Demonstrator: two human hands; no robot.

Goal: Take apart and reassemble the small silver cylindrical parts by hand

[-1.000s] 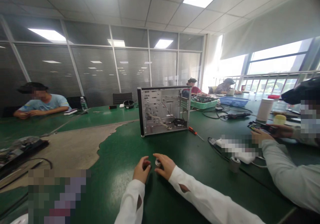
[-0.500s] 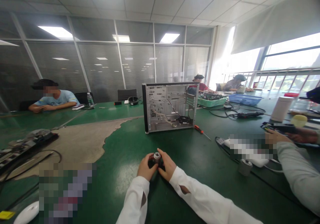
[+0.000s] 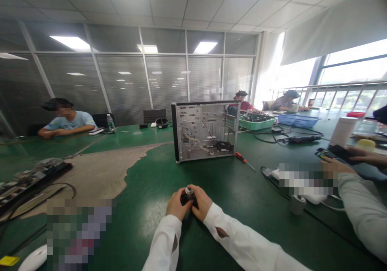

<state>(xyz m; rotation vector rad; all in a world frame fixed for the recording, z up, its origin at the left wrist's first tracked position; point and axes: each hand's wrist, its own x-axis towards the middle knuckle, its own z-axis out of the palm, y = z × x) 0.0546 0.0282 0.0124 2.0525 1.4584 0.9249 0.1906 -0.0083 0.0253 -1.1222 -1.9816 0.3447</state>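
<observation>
Between my two hands stands a small grey metal cylinder (image 3: pixel 189 194), with a dark fitting on its top face. My left hand (image 3: pixel 179 205) grips it from the left, thumb across the near side. On the right, my right hand (image 3: pixel 202 203) closes on the same cylinder, its index finger near the top. The hands hide much of the cylinder's sides and base. Beyond them an open-sided computer case (image 3: pixel 207 132) stands upright on the green table (image 3: pixel 151 198). A screwdriver (image 3: pixel 244 161) with an orange-red handle lies by the case's right corner.
A second metal cylinder (image 3: pixel 298 204) stands at the right, near a white power strip (image 3: pixel 316 196) and a co-worker's sleeve (image 3: pixel 359 206). Green (image 3: pixel 256 124) and blue baskets (image 3: pixel 298 120) sit behind. Circuit boards (image 3: pixel 33 178) and a white mouse (image 3: pixel 33 259) lie at left.
My right index finger has come down from pointing up to bend over the cylinder's top edge. Both hands stay around the cylinder in nearly the same spot.
</observation>
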